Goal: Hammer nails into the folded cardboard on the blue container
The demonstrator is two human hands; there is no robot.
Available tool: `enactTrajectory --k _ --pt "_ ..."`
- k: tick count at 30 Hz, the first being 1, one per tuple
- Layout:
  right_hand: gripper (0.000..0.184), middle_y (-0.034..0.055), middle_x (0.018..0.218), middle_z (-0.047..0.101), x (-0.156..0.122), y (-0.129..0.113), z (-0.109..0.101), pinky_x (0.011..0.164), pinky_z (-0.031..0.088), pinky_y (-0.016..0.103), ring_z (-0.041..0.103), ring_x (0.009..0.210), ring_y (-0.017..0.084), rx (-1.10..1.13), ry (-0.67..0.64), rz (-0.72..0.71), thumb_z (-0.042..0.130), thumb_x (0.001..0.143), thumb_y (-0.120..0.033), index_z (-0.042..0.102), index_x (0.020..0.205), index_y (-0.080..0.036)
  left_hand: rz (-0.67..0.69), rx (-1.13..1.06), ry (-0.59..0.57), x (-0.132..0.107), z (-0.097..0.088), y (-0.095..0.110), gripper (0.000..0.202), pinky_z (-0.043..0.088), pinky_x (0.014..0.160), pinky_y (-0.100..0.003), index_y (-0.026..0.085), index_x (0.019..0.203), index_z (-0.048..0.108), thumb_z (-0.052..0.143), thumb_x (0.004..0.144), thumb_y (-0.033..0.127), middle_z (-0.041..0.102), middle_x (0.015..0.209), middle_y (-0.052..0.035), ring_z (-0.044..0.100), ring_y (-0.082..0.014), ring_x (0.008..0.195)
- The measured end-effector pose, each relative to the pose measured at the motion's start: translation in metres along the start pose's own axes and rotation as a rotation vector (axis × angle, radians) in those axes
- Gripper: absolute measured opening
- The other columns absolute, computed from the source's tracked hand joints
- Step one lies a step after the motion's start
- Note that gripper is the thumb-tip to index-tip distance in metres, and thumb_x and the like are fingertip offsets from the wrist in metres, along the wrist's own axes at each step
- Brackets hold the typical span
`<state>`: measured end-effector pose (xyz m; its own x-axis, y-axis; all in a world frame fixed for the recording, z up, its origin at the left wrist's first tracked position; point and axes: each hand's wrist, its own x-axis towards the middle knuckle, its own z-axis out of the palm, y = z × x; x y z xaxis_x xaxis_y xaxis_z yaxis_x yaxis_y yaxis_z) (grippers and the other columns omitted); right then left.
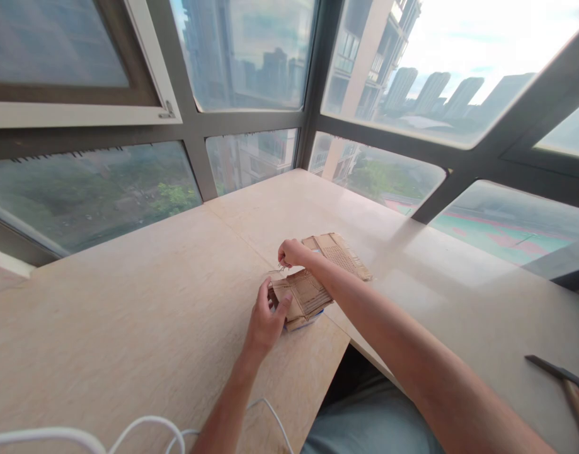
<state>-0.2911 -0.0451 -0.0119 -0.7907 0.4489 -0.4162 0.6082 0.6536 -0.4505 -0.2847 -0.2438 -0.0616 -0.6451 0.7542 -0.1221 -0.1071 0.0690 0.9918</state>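
A brown cardboard piece (312, 293) with creases and slits lies near the front edge of the stone ledge. My left hand (268, 318) grips its left end, with the thumb on top and the fingers at the side. Beyond the near piece, my right hand (292, 253) is closed in a pinch at its far left corner. Thin wiry strands (283, 267) stick out below those fingers; their kind is too small to make out. A second cardboard part (341, 255), dotted with rows of small holes, extends behind my right forearm. Something blue-edged (304, 325) shows under the near piece.
The pale stone ledge (142, 309) runs into a corner between windows with grey frames (310, 120). White cable (150, 421) loops at the lower left. A dark-headed tool with a wooden handle (573, 403) lies at the right edge. My lap is below the ledge's front edge.
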Motion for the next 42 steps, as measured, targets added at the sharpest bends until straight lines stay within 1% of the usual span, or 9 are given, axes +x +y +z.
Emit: enactTrajectory --k 10,15,18,21,24,31,34,38,42 --pt "0.024 0.0079 0.121 0.066 -0.009 0.017 -0.008 0.087 0.056 0.041 0.066 0.102 0.022 0.027 0.086 -0.044 0.063 0.096 -0.031 0.066 0.116 -0.019 -0.004 0.058 0.034 0.001 -0.007 0.005 0.06 0.046 0.102 -0.042 0.015 0.13 0.056 0.066 0.083 0.052 0.064 0.13 -0.0165 0.058 -0.03 0.124" --pt "0.019 0.0082 0.113 0.071 -0.054 0.039 -0.025 0.097 0.05 0.046 0.065 0.107 0.025 0.189 0.282 -0.112 0.072 0.089 -0.027 0.071 0.105 -0.017 -0.013 0.115 -0.005 -0.002 -0.007 0.009 0.066 0.047 0.102 -0.04 0.014 0.137 0.049 0.061 0.086 0.054 0.061 0.134 -0.0182 0.056 -0.029 0.127" --pt "0.021 0.0085 0.119 0.072 -0.094 0.064 -0.023 0.102 0.047 0.039 0.064 0.114 0.025 0.363 0.444 -0.107 0.071 0.086 -0.029 0.073 0.105 -0.022 -0.039 0.175 0.015 -0.006 -0.007 0.016 0.072 0.049 0.1 -0.039 0.013 0.143 0.04 0.061 0.087 0.053 0.058 0.137 -0.0194 0.054 -0.0283 0.131" --pt "0.034 0.0124 0.116 0.073 -0.135 0.086 -0.005 0.09 0.054 0.039 0.068 0.108 0.026 0.563 0.541 -0.03 0.062 0.089 -0.044 0.069 0.111 -0.019 -0.015 0.228 0.023 -0.005 -0.008 0.023 0.073 0.054 0.094 -0.037 0.012 0.143 0.04 0.063 0.084 0.049 0.055 0.139 -0.0204 0.056 -0.0286 0.128" --pt "0.046 0.0128 0.108 0.076 -0.162 0.096 0.021 0.07 0.059 0.034 0.072 0.094 0.025 0.745 0.523 0.016 0.062 0.086 -0.054 0.066 0.113 -0.018 0.059 0.311 0.048 -0.003 -0.008 0.028 0.067 0.057 0.087 -0.038 0.012 0.134 0.051 0.064 0.081 0.049 0.06 0.133 -0.0192 0.06 -0.0294 0.12" --pt "0.042 0.0035 0.074 0.071 -0.164 0.083 0.053 0.048 0.046 0.021 0.065 0.062 0.015 1.018 0.565 -0.008 0.071 0.077 -0.055 0.07 0.096 -0.017 0.113 0.376 0.071 -0.001 -0.01 0.032 0.054 0.058 0.068 -0.031 0.012 0.127 0.057 0.065 0.08 0.037 0.067 0.12 -0.0162 0.069 -0.0251 0.099" --pt "0.04 0.0032 0.08 0.071 -0.164 0.078 0.06 0.053 0.05 0.023 0.065 0.069 0.016 1.103 0.59 -0.028 0.071 0.077 -0.054 0.071 0.095 -0.019 0.113 0.36 0.06 0.0 -0.012 0.027 0.055 0.059 0.076 -0.033 0.013 0.132 0.055 0.065 0.08 0.03 0.068 0.12 -0.0157 0.069 -0.0248 0.102" --pt "0.043 0.0055 0.11 0.073 -0.172 0.075 0.08 0.076 0.057 0.032 0.067 0.1 0.023 1.226 0.558 -0.059 0.07 0.08 -0.057 0.07 0.108 -0.026 0.093 0.276 0.016 0.004 -0.012 0.018 0.062 0.054 0.097 -0.037 0.013 0.141 0.048 0.063 0.081 0.02 0.065 0.129 -0.0165 0.066 -0.0246 0.114" --pt "0.047 0.0058 0.124 0.071 -0.179 0.07 0.107 0.091 0.054 0.04 0.065 0.113 0.026 1.311 0.481 -0.142 0.071 0.078 -0.061 0.071 0.113 -0.029 -0.018 0.21 -0.002 0.003 -0.006 0.017 0.071 0.054 0.098 -0.038 0.015 0.148 0.037 0.066 0.085 0.027 0.051 0.146 -0.0191 0.064 -0.0271 0.12"
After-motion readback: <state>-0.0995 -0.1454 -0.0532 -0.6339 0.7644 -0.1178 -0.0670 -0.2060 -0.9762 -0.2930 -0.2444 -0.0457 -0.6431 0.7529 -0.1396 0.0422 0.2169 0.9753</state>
